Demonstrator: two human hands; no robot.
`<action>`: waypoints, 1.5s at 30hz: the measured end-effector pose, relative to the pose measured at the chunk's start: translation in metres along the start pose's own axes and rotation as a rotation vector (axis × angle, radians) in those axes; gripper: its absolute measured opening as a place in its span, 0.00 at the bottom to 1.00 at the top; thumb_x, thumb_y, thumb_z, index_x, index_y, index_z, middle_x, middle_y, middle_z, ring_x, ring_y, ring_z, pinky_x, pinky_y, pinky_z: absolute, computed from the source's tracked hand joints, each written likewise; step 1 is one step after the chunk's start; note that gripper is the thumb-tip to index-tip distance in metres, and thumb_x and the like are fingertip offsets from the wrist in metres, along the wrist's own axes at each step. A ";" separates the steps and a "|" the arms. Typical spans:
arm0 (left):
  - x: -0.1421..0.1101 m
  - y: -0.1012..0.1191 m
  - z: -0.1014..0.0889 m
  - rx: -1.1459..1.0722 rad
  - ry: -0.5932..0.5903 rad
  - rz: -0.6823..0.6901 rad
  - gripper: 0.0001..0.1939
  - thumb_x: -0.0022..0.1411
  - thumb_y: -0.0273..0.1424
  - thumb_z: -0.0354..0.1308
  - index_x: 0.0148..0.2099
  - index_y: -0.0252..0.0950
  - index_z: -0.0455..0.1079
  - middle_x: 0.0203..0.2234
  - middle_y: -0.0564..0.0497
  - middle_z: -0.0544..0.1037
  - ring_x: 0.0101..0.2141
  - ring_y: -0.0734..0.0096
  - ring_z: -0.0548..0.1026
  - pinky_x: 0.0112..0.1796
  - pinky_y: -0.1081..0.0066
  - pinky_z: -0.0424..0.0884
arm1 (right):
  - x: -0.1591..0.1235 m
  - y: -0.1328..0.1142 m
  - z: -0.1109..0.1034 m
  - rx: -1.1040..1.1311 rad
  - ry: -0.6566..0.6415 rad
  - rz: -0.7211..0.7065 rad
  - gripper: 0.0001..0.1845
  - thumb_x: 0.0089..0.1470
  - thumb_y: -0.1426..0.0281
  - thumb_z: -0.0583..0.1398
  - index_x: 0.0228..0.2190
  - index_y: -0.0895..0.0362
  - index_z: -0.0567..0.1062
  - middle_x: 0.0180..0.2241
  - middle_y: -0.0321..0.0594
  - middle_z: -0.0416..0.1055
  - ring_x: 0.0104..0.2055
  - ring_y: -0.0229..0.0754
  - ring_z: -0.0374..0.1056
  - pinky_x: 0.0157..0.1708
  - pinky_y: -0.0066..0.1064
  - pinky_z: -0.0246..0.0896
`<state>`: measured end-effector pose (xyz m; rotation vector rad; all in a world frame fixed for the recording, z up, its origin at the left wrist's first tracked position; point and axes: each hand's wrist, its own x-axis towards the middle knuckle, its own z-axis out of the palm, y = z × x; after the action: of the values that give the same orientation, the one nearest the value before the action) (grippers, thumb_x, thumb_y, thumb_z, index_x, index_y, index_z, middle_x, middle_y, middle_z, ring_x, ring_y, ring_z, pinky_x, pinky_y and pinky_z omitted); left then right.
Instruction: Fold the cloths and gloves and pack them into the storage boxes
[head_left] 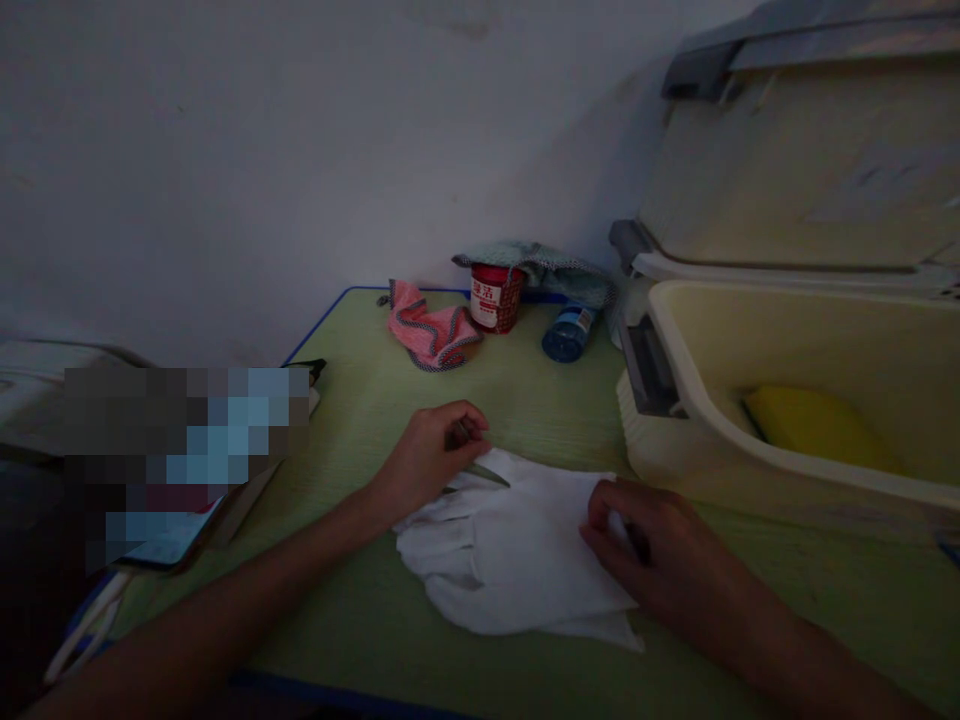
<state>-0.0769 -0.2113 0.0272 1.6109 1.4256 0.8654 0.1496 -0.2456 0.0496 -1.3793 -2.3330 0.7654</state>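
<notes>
A white cloth glove, as it appears from its finger-like folds at the left and wide cuff at the right, lies spread on the green table. My left hand is at its upper left edge, with curled fingers closed on the fabric. At the cuff side, my right hand pinches the upper corner between thumb and fingers. The lower cuff corner rests loose on the table. My fingertips are partly hidden in the dim light.
An open cream storage box with a yellow item inside stands right. Behind are a pink cloth, a red tub, a grey-green cloth and a blue can. A phone lies left.
</notes>
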 end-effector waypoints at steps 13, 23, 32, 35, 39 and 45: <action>0.004 0.002 0.003 0.152 0.026 0.092 0.04 0.53 0.31 0.56 0.30 0.34 0.67 0.21 0.55 0.69 0.22 0.76 0.65 0.24 0.75 0.60 | -0.001 0.006 -0.001 -0.023 -0.022 0.043 0.14 0.49 0.71 0.52 0.15 0.55 0.69 0.09 0.32 0.60 0.12 0.34 0.55 0.13 0.26 0.46; 0.007 0.003 -0.008 0.157 -0.168 0.112 0.06 0.53 0.30 0.54 0.32 0.32 0.70 0.26 0.53 0.70 0.25 0.76 0.67 0.26 0.76 0.62 | -0.001 0.009 -0.001 -0.011 0.022 0.059 0.13 0.48 0.72 0.52 0.15 0.55 0.67 0.09 0.31 0.59 0.12 0.33 0.54 0.14 0.25 0.46; 0.008 0.003 -0.009 0.176 -0.219 0.089 0.04 0.53 0.26 0.56 0.32 0.32 0.71 0.27 0.54 0.69 0.25 0.78 0.67 0.26 0.77 0.62 | -0.001 0.005 -0.008 -0.181 0.010 0.113 0.12 0.46 0.76 0.52 0.15 0.56 0.68 0.10 0.32 0.62 0.13 0.33 0.57 0.16 0.24 0.48; 0.007 0.001 -0.007 0.208 -0.201 0.102 0.03 0.54 0.26 0.56 0.31 0.32 0.71 0.26 0.54 0.68 0.24 0.79 0.66 0.25 0.77 0.61 | -0.001 0.002 -0.010 -0.246 -0.017 0.133 0.12 0.47 0.76 0.52 0.17 0.57 0.69 0.12 0.33 0.64 0.14 0.34 0.59 0.17 0.24 0.50; 0.006 0.002 -0.004 0.274 -0.150 0.126 0.03 0.55 0.25 0.56 0.30 0.32 0.69 0.24 0.55 0.67 0.23 0.79 0.64 0.25 0.77 0.60 | 0.001 0.002 -0.009 -0.340 -0.082 0.174 0.12 0.49 0.76 0.52 0.18 0.57 0.70 0.15 0.36 0.67 0.16 0.35 0.60 0.19 0.25 0.51; -0.001 0.018 -0.024 0.386 -0.274 0.231 0.05 0.55 0.29 0.56 0.29 0.33 0.68 0.25 0.55 0.68 0.24 0.79 0.65 0.26 0.77 0.60 | 0.000 0.005 -0.009 -0.381 -0.107 0.156 0.12 0.51 0.74 0.52 0.22 0.57 0.72 0.17 0.38 0.69 0.17 0.36 0.62 0.20 0.26 0.51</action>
<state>-0.0899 -0.2100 0.0543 2.1268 1.2795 0.4833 0.1574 -0.2412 0.0540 -1.7320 -2.5745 0.4571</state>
